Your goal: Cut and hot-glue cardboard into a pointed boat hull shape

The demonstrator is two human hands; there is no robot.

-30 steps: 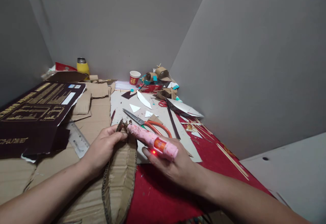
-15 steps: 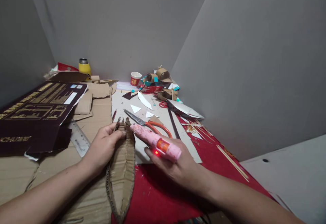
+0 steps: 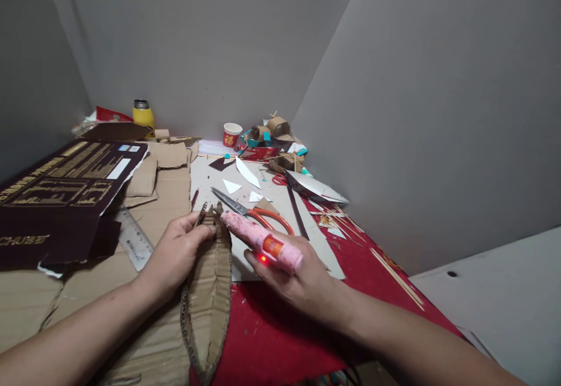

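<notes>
My left hand pinches the upper left edge of a long, boat-shaped cardboard piece, whose pointed end faces me. In my right hand is a pink glue gun with an orange window and a lit red light. The gun's tip is at the upper right edge of the cardboard piece; whether it touches is too small to tell. Just beyond it, scissors with orange handles lie on a pale board. The fingers wrapped round the gun are partly hidden behind it.
A dark printed box panel and a clear ruler lie left on brown cardboard. Behind stand a yellow bottle and a paper cup. Thin sticks lie right on the red cloth. A white-lined boat shape rests behind them.
My right hand and the glue gun have shifted slightly left, with the gun's tip still by the cardboard's upper edge. The whole view has also moved a little.
</notes>
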